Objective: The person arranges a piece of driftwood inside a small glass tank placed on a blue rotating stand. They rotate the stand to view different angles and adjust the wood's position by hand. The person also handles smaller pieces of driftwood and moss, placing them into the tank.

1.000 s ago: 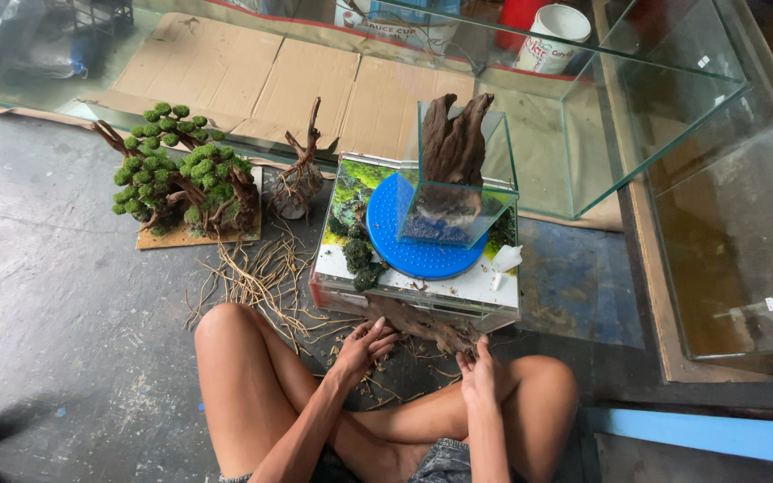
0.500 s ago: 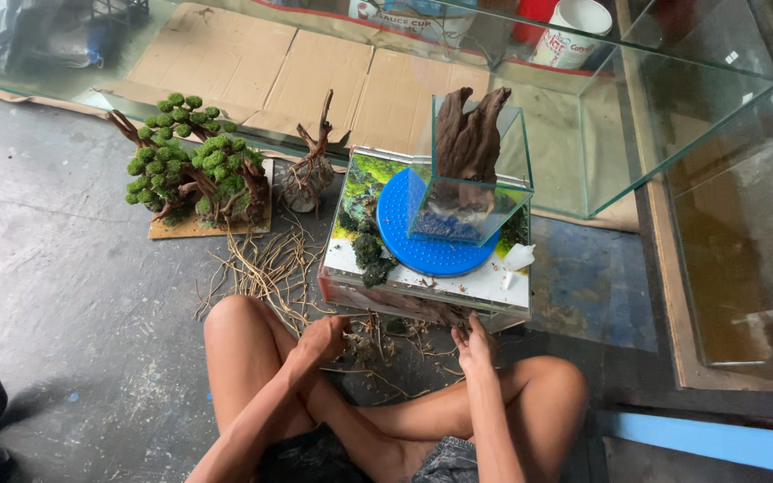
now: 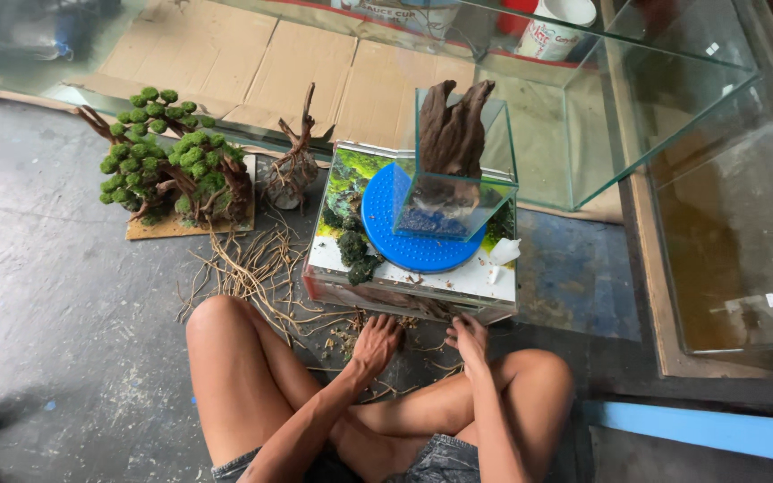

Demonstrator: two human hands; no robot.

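Observation:
I sit cross-legged on the grey floor. My left hand rests palm down on scattered root bits on the floor, fingers spread. My right hand reaches under the front edge of a low box, fingers among the roots there; what it grips is unclear. On the box lies a blue round turntable carrying a small glass tank with a tall piece of driftwood in it. Dark moss clumps sit beside the turntable.
A miniature tree with green moss balls stands on a board at the left, a bare root piece beside it. Loose thin roots lie on the floor. Large glass tanks stand behind and right; flattened cardboard lies beyond.
The view has shifted a little. My left hand has moved down from the box's front edge onto the floor debris. My right hand stays by the box's lower edge.

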